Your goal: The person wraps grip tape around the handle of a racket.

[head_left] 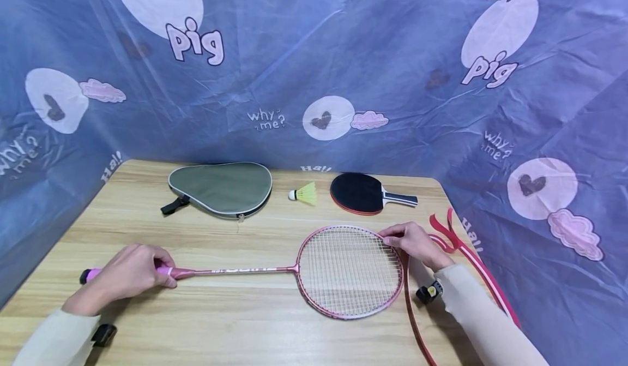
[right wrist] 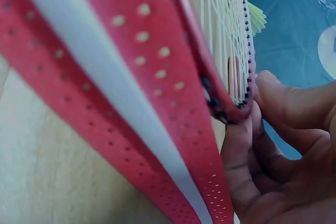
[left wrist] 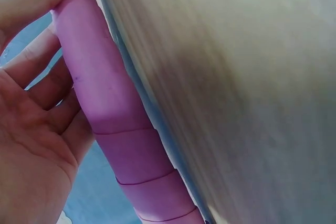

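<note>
A badminton racket [head_left: 235, 271] with a pink frame and white strings lies lengthwise across the wooden table [head_left: 235, 328], its head to the right. My left hand [head_left: 132, 270] pinches the top of its pink wrapped handle [left wrist: 100, 77] between thumb and fingers; the palm stays off the wrap. At the far right of the racket head, my right hand [head_left: 414, 243] pinches the rim [right wrist: 241, 113] between thumb and fingers. A red perforated grip tape [head_left: 483, 270] with a white stripe curls loosely beside and under the right wrist, and passes close to the rim in the right wrist view.
Along the back lie a green zipped paddle case [head_left: 221, 189], a yellow shuttlecock [head_left: 305, 193] and a black table tennis paddle [head_left: 358, 191]. Blue printed cloth [head_left: 275, 71] hangs behind the table and at both sides.
</note>
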Action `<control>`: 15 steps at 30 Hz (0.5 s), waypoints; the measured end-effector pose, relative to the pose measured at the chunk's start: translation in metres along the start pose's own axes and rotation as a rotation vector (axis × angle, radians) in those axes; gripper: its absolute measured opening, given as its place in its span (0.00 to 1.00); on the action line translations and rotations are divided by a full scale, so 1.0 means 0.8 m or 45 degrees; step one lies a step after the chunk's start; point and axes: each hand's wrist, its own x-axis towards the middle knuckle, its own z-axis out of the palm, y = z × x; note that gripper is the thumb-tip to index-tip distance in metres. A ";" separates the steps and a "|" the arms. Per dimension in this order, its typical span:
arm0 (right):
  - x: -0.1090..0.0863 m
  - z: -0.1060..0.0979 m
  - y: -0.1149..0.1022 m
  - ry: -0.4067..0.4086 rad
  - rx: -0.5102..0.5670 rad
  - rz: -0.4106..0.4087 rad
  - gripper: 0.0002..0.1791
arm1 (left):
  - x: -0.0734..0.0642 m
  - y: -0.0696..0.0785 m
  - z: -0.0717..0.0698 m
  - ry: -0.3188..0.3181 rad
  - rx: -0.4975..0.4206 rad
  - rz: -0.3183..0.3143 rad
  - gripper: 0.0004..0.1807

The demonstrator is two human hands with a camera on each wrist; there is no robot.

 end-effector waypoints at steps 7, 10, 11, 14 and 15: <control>0.000 -0.007 0.008 0.006 0.229 0.057 0.16 | 0.003 0.001 0.000 0.044 0.009 0.022 0.17; 0.000 -0.010 0.010 -0.002 0.289 0.071 0.18 | 0.004 0.003 0.000 0.049 0.010 0.026 0.17; 0.000 -0.011 0.010 -0.005 0.325 0.080 0.18 | 0.005 0.003 0.000 0.050 0.011 0.027 0.18; 0.000 -0.015 0.011 -0.025 0.419 0.099 0.21 | 0.007 0.004 0.001 0.058 0.011 0.035 0.18; 0.000 -0.016 0.011 -0.031 0.450 0.105 0.21 | 0.008 0.004 0.001 0.063 0.012 0.041 0.18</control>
